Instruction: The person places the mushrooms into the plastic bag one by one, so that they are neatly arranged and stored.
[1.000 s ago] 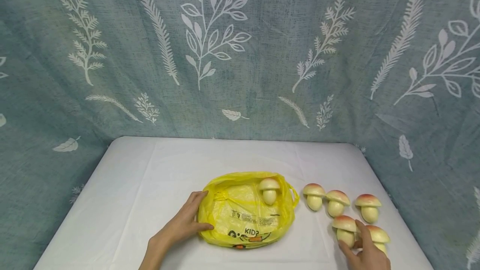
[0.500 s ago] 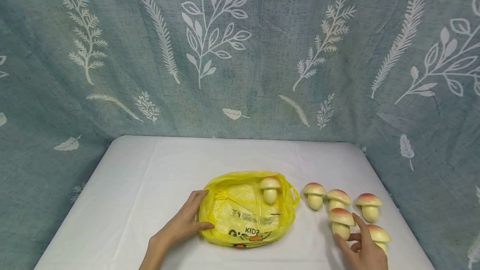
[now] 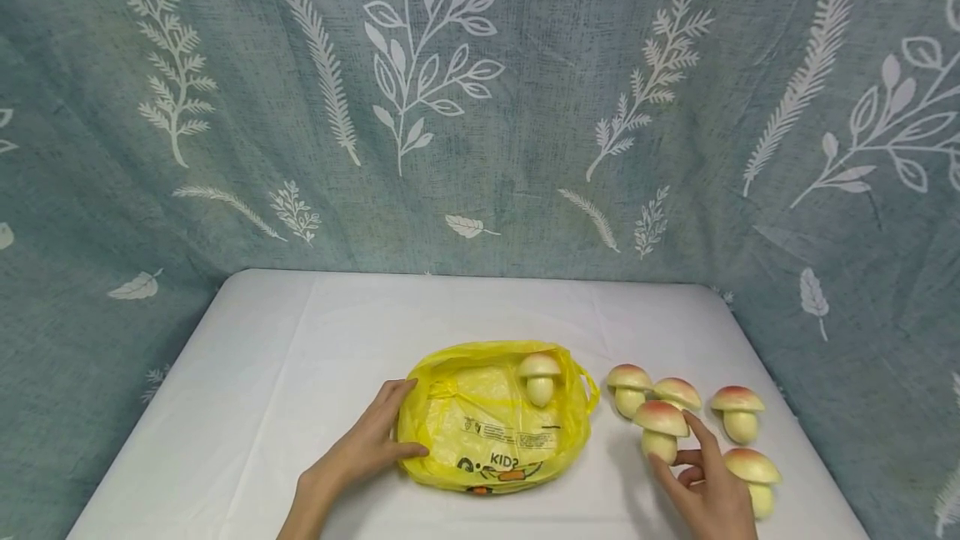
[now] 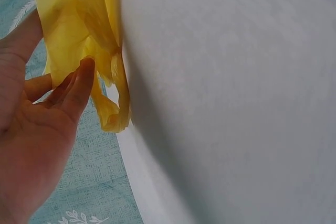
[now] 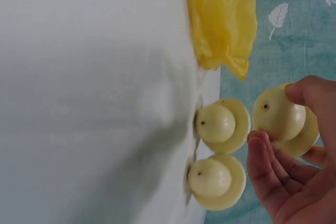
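The yellow bag (image 3: pixel 480 417) is gripped at its left rim by the spread left hand (image 3: pixel 366 442). Toward the right edge of the tabletop (image 3: pixel 345 332), the held mushroom (image 3: pixel 660 423) is pinched by the partly closed right hand (image 3: pixel 708 486); it could be dropped through a slack pinch, or the neighbouring mushroom (image 3: pixel 678 391) knocked.

The surface (image 3: pixel 322 340) is white, with rounded far corners and faint straight creases, and a soft shadow falls across it near its right part. Near its middle lies a yellow bag (image 3: pixel 576 444), mouth open, with a loop of handle (image 3: pixel 592 390) at its right side. To the right of the bag lie four mushrooms with reddish caps turned to the far edge: a left one (image 3: pixel 628 391) and its close neighbour (image 3: pixel 677 392), a third (image 3: pixel 738 415) farther right, apart from them, and a fourth (image 3: pixel 753 467) nearest the near edge.
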`<state>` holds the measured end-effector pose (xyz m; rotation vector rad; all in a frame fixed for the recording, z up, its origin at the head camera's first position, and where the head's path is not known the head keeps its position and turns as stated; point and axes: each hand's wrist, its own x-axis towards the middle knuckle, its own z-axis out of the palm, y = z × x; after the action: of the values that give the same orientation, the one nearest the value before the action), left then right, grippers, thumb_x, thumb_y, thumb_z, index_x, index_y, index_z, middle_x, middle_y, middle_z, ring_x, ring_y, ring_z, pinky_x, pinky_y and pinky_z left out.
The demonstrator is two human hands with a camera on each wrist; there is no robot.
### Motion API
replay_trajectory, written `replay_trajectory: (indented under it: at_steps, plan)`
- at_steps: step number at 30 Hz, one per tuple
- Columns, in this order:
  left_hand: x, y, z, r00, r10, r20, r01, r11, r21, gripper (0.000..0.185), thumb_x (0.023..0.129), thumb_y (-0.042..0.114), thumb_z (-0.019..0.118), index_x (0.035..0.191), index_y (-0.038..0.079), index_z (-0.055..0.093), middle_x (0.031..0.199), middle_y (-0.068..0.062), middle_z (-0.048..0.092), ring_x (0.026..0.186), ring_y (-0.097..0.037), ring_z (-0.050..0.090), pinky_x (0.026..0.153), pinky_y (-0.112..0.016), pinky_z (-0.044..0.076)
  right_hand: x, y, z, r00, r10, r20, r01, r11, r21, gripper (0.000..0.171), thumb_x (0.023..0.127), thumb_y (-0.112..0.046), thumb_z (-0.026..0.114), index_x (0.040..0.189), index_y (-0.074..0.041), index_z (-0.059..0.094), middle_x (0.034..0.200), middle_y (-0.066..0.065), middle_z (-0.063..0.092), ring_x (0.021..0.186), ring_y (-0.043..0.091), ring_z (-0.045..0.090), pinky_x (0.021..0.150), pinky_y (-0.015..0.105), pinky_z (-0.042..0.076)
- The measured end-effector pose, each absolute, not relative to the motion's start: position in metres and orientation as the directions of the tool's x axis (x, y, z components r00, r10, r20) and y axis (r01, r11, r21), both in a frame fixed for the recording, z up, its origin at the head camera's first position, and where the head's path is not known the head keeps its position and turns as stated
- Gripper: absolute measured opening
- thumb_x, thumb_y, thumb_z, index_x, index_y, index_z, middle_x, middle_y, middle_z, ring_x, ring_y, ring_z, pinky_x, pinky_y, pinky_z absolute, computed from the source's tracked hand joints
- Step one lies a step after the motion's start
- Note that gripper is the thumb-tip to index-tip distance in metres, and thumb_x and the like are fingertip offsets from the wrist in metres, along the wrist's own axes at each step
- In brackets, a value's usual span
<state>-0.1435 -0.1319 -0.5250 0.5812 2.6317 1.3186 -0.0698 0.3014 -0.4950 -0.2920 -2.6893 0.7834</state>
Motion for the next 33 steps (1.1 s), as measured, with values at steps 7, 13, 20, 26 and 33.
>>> replay_trajectory:
  at_steps: [7, 13, 20, 26, 33]
  plan:
    - [-0.143, -0.132, -0.526, -0.915, 0.402, 0.048, 0.277, 0.534, 0.799, 0.093, 0.078, 0.028, 0.086, 0.151, 0.0, 0.034, 0.143, -0.011, 0.039, 0.136, -0.033, 0.038, 0.112, -0.054, 0.031, -0.076, 0.284, -0.488, -0.94, 0.207, 0.272, 0.016, 0.822, -0.57, 0.074, 0.084, -0.027, 0.081, 0.146, -0.016, 0.042, 0.081, -0.004, 0.07, 0.057, -0.001, 0.055, 0.05, 0.021, 0.047]
    - [-0.143, -0.132, -0.525, -0.915, 0.401, 0.049, 0.278, 0.537, 0.797, 0.093, 0.078, 0.028, 0.085, 0.151, 0.0, 0.033, 0.143, -0.012, 0.04, 0.135, -0.033, 0.038, 0.112, -0.054, 0.031, -0.083, 0.272, -0.485, -0.936, 0.156, 0.315, -0.059, 0.813, -0.579, 0.071, 0.084, -0.023, 0.081, 0.144, -0.019, 0.045, 0.081, -0.007, 0.069, 0.058, -0.001, 0.053, 0.051, 0.017, 0.048]
    - [-0.142, -0.132, -0.524, -0.914, 0.405, 0.039, 0.271, 0.535, 0.8, 0.093, 0.079, 0.028, 0.085, 0.151, 0.0, 0.033, 0.143, -0.011, 0.039, 0.136, -0.033, 0.038, 0.113, -0.055, 0.031, -0.09, 0.261, -0.484, -0.932, 0.109, 0.344, -0.122, 0.802, -0.585, 0.072, 0.082, -0.021, 0.083, 0.143, -0.019, 0.046, 0.078, -0.007, 0.067, 0.057, 0.0, 0.052, 0.051, 0.018, 0.046]
    - [-0.143, -0.132, -0.524, -0.914, 0.405, 0.036, 0.271, 0.541, 0.796, 0.093, 0.079, 0.029, 0.085, 0.151, 0.0, 0.033, 0.143, -0.011, 0.039, 0.136, -0.033, 0.038, 0.113, -0.054, 0.031, -0.096, 0.252, -0.481, -0.937, 0.092, 0.338, -0.138, 0.789, -0.598, 0.07, 0.083, -0.023, 0.082, 0.143, -0.019, 0.046, 0.078, -0.007, 0.066, 0.058, 0.0, 0.053, 0.052, 0.02, 0.047]
    - [-0.144, -0.132, -0.523, -0.912, 0.408, 0.042, 0.279, 0.541, 0.793, 0.093, 0.079, 0.029, 0.085, 0.151, 0.001, 0.033, 0.143, -0.011, 0.039, 0.135, -0.033, 0.038, 0.112, -0.054, 0.031, -0.104, 0.238, -0.481, -0.928, 0.042, 0.369, -0.207, 0.766, -0.609, 0.073, 0.081, -0.019, 0.084, 0.143, -0.018, 0.047, 0.078, -0.008, 0.066, 0.057, 0.0, 0.053, 0.051, 0.02, 0.048]
